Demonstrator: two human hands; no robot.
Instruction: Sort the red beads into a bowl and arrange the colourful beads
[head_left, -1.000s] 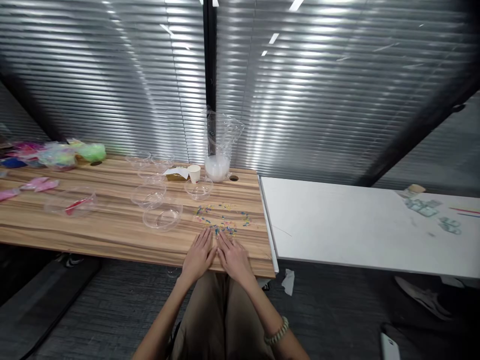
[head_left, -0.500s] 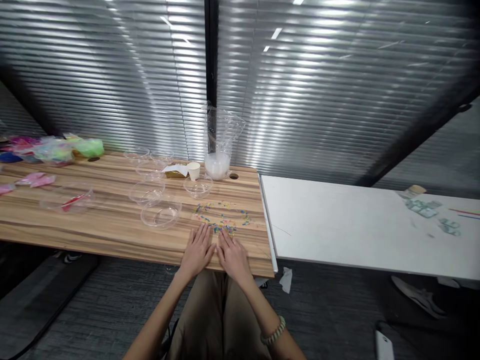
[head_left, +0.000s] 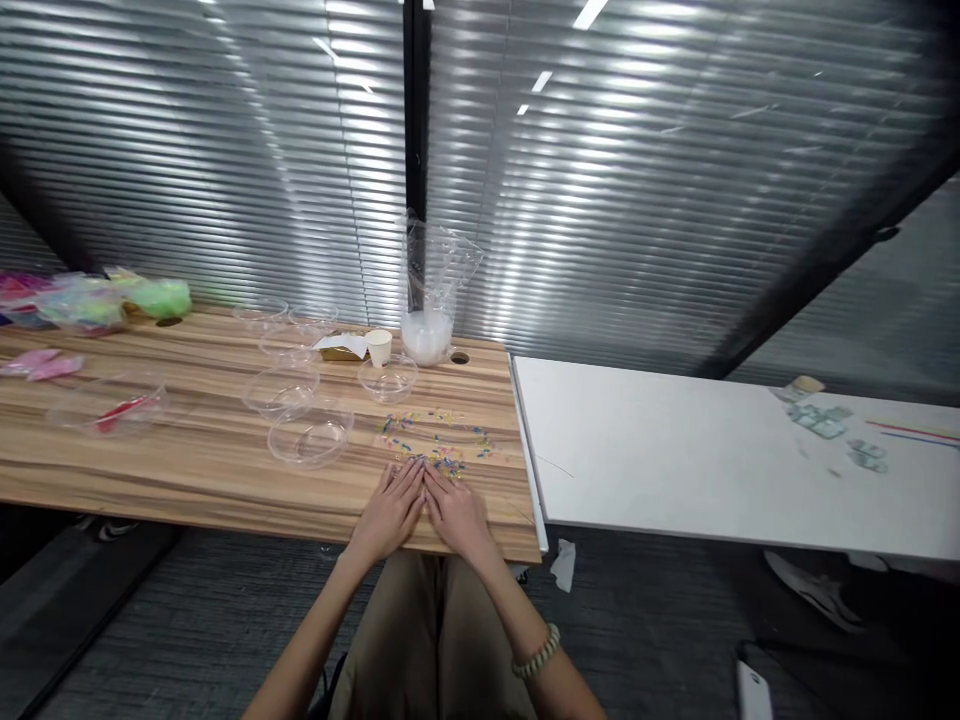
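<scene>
I have both hands low on the wooden table [head_left: 202, 455], palms down close to its front edge. My left hand [head_left: 388, 515] lies flat, fingers stretched forward and only slightly spread, gripping nothing. My right hand [head_left: 459, 515] mirrors it, fingers long and angled inward, also with nothing pinched. The fingertips of the two hands meet or nearly meet in the middle; I can't tell whether they touch. A striped bracelet [head_left: 538, 653] circles the right forearm.

The small coloured beads [head_left: 448, 464] lie scattered on the wood right at my fingertips, in a loose ring with a barer middle. Yellow, blue and pink ones show, thickest on the side nearest me. Whether any sit under my fingers, I can't make out.

Just behind the ring I see a clear bowl [head_left: 388, 382], with a paper cup [head_left: 379, 347] at its back rim and a small box [head_left: 342, 347] beside the cup. Next to them a clear bag [head_left: 427, 335] stands upright, white stuff in its bottom. Left of the beads sits another clear bowl [head_left: 310, 440]. Off to my right, a white table [head_left: 652, 450] adjoins mine.
</scene>
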